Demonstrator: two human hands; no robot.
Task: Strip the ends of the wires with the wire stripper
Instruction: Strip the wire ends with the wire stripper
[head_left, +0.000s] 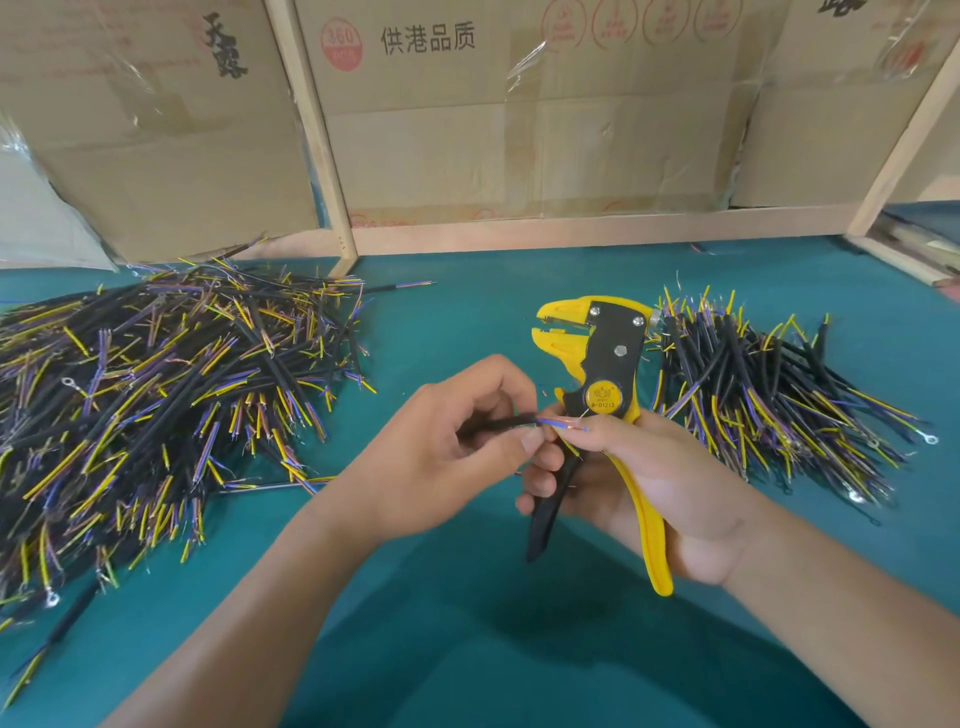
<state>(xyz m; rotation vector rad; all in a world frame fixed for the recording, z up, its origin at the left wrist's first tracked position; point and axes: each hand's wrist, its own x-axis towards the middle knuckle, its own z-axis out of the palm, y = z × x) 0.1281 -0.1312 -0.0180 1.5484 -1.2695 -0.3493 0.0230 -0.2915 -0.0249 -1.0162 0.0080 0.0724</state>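
Two bare forearms enter from 6 o'clock and meet at frame centre over a teal table mat (467, 649). Left hand (447, 447): fingers curled, thumb and forefinger pinching one black-sheathed cable (498, 422) near its end. Cable tip fans into thin yellow, blue and copper-coloured conductors (563, 423) that reach across to the right hand's fingertips. Right hand (654, 488): wrapped around the handles of one wire stripper (602, 395), yellow body with black plates, round yellow label at the pivot. Stripper stands upright, its yellow mouth parted, pointing toward 10 o'clock, above both hands. One yellow handle (652, 540) runs down across the palm; one black handle (545, 514) sits under the fingers.

Piles of cut cable: two. Large pile (156, 395) at 9 o'clock, spreading to the left edge, black sheaths with yellow and blue ends; a few ring terminals visible. Smaller pile (769, 395) at 3 o'clock, just beside the stripper head, its near ends bristling yellow. Single pieces too many to count.

Open mat lies between the piles and along the whole near edge around the forearms.

Backdrop at 12 o'clock: cardboard cartons (519, 114) with printed characters, behind a pale wooden frame (571, 228) resting on the table.
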